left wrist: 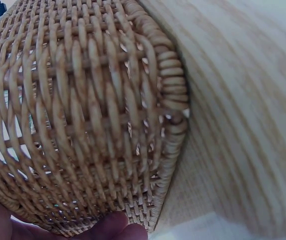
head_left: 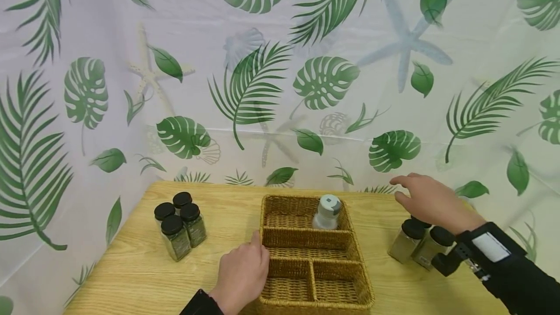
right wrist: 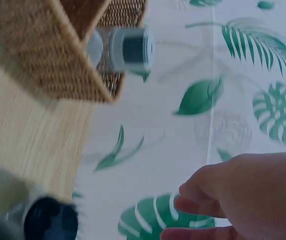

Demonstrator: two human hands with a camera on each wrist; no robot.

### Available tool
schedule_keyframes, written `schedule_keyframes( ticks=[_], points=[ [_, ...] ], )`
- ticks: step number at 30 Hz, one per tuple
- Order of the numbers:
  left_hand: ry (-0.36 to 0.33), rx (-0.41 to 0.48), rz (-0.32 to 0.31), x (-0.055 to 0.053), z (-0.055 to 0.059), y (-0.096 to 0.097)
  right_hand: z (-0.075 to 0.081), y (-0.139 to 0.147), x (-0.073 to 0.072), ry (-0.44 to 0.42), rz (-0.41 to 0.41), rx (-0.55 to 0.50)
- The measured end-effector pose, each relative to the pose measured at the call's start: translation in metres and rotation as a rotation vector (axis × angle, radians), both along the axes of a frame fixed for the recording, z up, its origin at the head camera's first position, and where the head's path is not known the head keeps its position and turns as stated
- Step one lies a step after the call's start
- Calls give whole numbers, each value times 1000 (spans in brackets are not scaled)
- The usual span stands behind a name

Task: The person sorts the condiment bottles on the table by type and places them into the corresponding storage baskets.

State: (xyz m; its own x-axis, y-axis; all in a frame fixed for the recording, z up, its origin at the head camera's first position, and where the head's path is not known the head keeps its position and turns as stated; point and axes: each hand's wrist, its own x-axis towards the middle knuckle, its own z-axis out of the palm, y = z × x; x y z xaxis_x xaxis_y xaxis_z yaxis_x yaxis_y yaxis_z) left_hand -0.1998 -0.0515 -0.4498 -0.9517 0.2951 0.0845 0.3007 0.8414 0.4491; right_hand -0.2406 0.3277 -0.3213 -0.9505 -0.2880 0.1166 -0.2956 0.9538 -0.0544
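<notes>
A wicker basket (head_left: pixel 311 261) with several compartments stands on the table, and a clear shaker with a pale grey cap (head_left: pixel 328 212) is upright in its back compartment. My left hand (head_left: pixel 243 272) holds the basket's left side, its thumb over the rim; in the left wrist view fingertips (left wrist: pixel 114 226) lie against the woven wall. Over the dark-capped spice jars (head_left: pixel 404 241) on the right, my right hand (head_left: pixel 430 202) is raised with nothing in it, its fingers reaching left. The right wrist view shows that hand (right wrist: pixel 258 195) apart from the basket and shaker.
Several black-lidded spice jars (head_left: pixel 177 235) stand together on the left of the wooden table (head_left: pixel 127 256). A leaf-patterned white cloth (head_left: pixel 258 159) hangs behind the table's back edge and along the left. One dark cap (right wrist: pixel 50 220) shows close below in the right wrist view.
</notes>
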Motion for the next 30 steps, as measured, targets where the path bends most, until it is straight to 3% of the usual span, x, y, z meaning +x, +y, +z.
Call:
schedule_keyframes(
  ticks=[10, 19, 30],
  points=[
    [-30, -3, 5, 0, 2, 0, -4, 49, 7, -107, -70, 37],
    [-14, -1, 9, 1, 2, 2, -16, 78, 10, -194, -106, 51],
    [-14, 1, 11, 1, 3, 2, -36, 101, 10, -236, -43, 89]
  ],
)
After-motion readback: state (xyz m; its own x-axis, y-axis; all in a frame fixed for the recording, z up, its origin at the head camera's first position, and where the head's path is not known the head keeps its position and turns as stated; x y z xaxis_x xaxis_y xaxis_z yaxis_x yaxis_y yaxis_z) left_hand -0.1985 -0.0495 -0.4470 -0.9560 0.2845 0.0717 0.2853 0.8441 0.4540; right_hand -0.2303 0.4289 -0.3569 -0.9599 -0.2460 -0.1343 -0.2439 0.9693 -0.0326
